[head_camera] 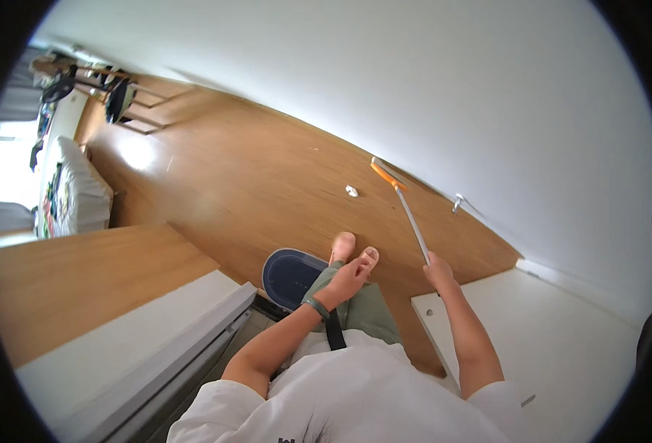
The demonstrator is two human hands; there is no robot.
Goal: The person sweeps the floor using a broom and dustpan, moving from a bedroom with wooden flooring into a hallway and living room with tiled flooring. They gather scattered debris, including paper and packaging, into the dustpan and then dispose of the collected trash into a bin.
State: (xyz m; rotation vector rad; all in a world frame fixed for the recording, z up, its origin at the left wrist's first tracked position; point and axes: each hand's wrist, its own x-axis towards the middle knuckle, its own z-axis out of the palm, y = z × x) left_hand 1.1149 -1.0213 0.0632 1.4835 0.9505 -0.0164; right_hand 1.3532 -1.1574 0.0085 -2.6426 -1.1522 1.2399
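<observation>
My right hand [438, 272] is closed around the grey handle of a long-handled floor tool [413, 226]. Its orange head [384, 174], with a pale edge, rests on the wooden floor along the foot of the white wall; whether it is a broom or a squeegee I cannot tell. My left hand [350, 281] hangs in front of my green trousers, above my feet, with its fingers bent and nothing visible in them; a dark green band circles that wrist. A crumpled white scrap [351, 191] lies on the floor between my feet and the wall.
A dark oval mat [294, 278] lies left of my feet. A metal door stop [458, 202] stands near the wall. At the right is a white door [531, 326], at the lower left a wood-topped cabinet [99, 282]. A stool [121, 101] and a bed [85, 191] are farther off.
</observation>
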